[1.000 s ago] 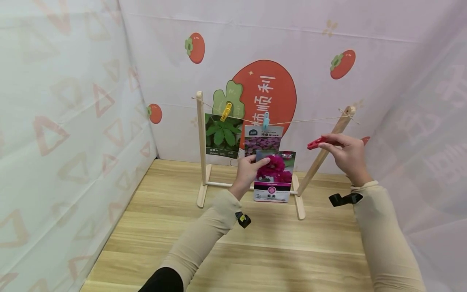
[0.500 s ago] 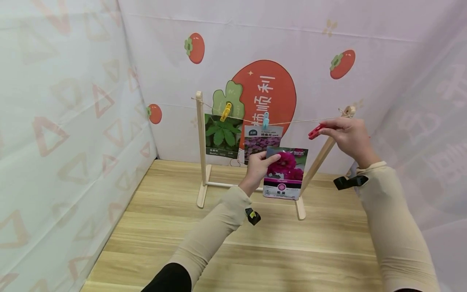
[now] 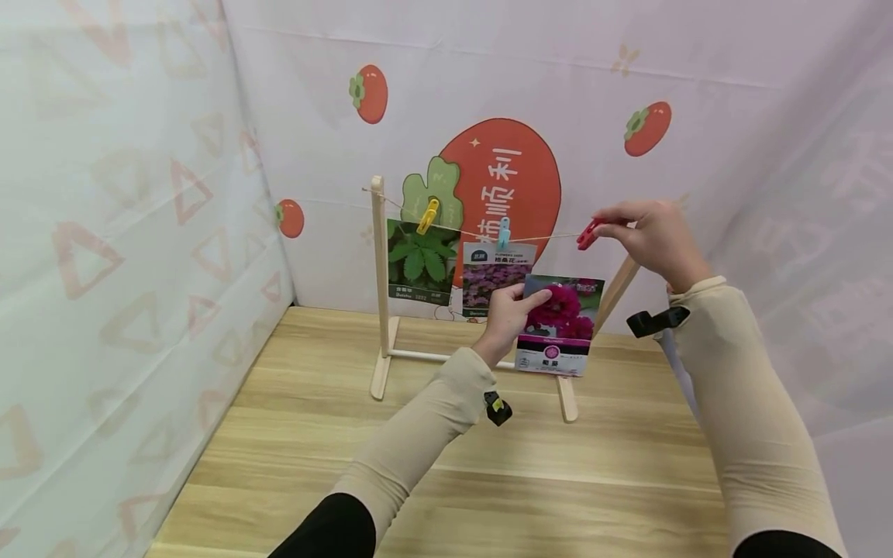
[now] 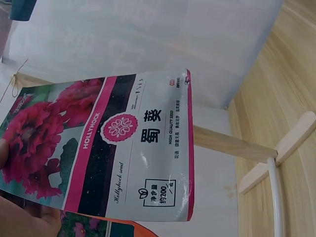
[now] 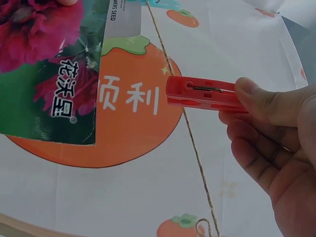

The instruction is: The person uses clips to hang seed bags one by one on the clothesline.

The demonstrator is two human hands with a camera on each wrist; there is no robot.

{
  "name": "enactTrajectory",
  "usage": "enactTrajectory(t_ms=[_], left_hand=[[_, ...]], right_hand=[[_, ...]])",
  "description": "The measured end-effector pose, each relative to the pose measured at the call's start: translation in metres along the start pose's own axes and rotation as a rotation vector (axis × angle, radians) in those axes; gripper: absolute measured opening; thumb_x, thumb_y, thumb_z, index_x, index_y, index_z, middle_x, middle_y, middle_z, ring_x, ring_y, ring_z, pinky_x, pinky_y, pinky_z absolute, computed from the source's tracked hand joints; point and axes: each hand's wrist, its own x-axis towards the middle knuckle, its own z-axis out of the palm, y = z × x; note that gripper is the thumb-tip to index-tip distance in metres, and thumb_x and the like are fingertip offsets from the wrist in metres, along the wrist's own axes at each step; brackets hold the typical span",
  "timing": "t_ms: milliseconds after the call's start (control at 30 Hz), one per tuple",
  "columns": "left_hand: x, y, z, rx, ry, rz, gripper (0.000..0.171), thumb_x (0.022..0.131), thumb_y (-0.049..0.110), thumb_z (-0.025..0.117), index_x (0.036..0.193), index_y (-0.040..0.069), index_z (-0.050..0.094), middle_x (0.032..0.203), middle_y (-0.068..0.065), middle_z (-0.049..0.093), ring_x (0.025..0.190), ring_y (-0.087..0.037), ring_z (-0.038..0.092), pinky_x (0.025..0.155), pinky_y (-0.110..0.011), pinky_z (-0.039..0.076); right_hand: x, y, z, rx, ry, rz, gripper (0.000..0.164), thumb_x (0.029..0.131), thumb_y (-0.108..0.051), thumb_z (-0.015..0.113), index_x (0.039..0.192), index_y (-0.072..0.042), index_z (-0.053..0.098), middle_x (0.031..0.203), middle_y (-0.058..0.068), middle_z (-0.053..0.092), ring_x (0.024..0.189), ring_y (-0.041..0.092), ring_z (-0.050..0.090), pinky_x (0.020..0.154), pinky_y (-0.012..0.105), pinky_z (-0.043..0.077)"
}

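Note:
My left hand [image 3: 509,319] pinches a hollyhock seed packet [image 3: 558,329] by its left edge, thumb over the printed magenta flower. The packet is upright, its top below the twine. In the left wrist view its label [image 4: 148,143] reads "Hollyhock". My right hand [image 3: 652,236] pinches a red clothespin [image 5: 202,94] between thumb and fingers. The pin overlaps the twine [image 5: 195,143] in the right wrist view, above and right of the packet. A yellow clothespin [image 3: 429,216] holds a green-leaf packet [image 3: 422,260] on the line; a light-blue clothespin [image 3: 504,232] holds a purple-flower packet [image 3: 488,283].
The twine runs between two posts of a wooden stand, the left post [image 3: 380,263] upright and the right post [image 3: 617,291] leaning outward. A white rod [image 3: 418,356] joins its feet on the wood-grain table [image 3: 314,434]. A printed cloth [image 3: 314,101] hangs behind.
My left hand has carried the hollyhock packet right and slightly up, away from the purple-flower packet. My right hand has raised the red clothespin to the twine and shifted it slightly left.

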Motion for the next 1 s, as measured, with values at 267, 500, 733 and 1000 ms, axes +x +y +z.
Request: enactTrajectory(t_ms=[267,500,733,1000], left_hand=[[0.010,0.005,0.015,-0.017,0.055,0.006,0.025,0.087,0.028,0.073,0.101,0.006,0.075,0.070,0.006,0.061,0.051,-0.007,0.034,0.047,-0.023,0.029],[0.017,0.016,0.026,-0.024,0.027,0.023,0.036,0.091,0.025,0.069,0.122,0.006,0.068,0.095,-0.002,0.070,0.067,-0.005,0.050,0.059,-0.021,0.040],[0.023,0.022,0.030,-0.017,0.041,-0.002,0.043,0.091,0.024,0.069,0.131,0.009,0.062,0.125,-0.010,0.067,0.066,-0.009,0.046,0.056,-0.022,0.036],[0.028,0.025,0.032,-0.068,0.077,-0.011,0.045,0.090,0.023,0.070,0.132,0.010,0.061,0.128,-0.008,0.066,0.084,-0.004,0.052,0.063,-0.021,0.039]], right_hand=[[0.018,-0.004,-0.009,-0.006,0.000,-0.024,0.015,0.085,-0.005,0.074,0.099,0.002,0.076,0.091,0.020,0.074,0.065,-0.017,0.040,0.054,0.008,0.033],[0.028,-0.006,-0.015,-0.023,-0.117,-0.006,0.015,0.085,-0.006,0.074,0.099,0.000,0.076,0.092,0.021,0.074,0.072,0.011,0.063,0.060,0.006,0.037],[0.028,-0.003,-0.014,-0.017,-0.173,-0.006,0.013,0.084,-0.005,0.074,0.096,0.000,0.076,0.091,0.019,0.075,0.070,-0.005,0.056,0.060,0.007,0.039],[0.029,-0.003,-0.011,-0.015,-0.222,-0.019,0.010,0.086,-0.004,0.072,0.094,0.000,0.076,0.088,0.018,0.075,0.076,0.021,0.068,0.061,0.005,0.041]])
